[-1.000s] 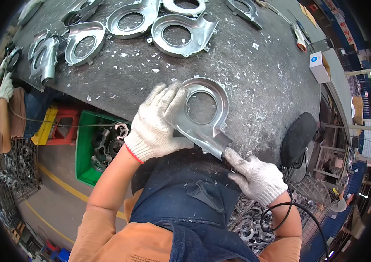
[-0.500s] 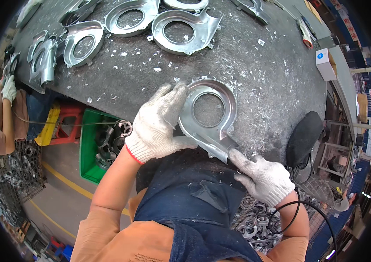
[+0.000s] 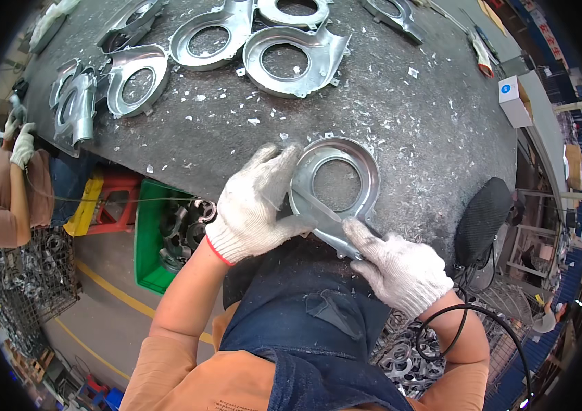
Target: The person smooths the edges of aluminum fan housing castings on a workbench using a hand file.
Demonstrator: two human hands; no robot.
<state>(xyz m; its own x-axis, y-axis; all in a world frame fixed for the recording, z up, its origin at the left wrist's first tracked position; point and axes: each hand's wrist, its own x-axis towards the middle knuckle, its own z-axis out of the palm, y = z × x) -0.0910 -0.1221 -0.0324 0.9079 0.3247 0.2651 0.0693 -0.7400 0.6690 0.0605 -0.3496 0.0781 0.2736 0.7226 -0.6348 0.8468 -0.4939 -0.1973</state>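
Note:
A silvery scroll-shaped metal housing (image 3: 371, 179) with a round opening lies on the dark table in front of me. My left hand (image 3: 253, 198), in a white knit glove, grips its left side, fingers at the upper rim and thumb at the lower edge. A narrow, flat blade-like tool (image 3: 320, 207) lies slantwise across the housing's face below the opening. My right hand (image 3: 400, 267), gloved too, is closed on the tool's near end, index finger stretched along it. The handle is hidden in the glove. The housing's outlet end is partly covered by this hand.
Several similar housings (image 3: 261, 64) stand at the table's far side. Pale flakes litter the tabletop (image 3: 414, 123). A black pouch (image 3: 477, 222) and a black cable (image 3: 503, 325) are at right. A green bin (image 3: 144, 236) holds metal parts; a co-worker (image 3: 14, 185) works at far left.
My right hand has moved left and up over the housing, and the blade now shows across its face. The whole scene has shifted slightly down and right.

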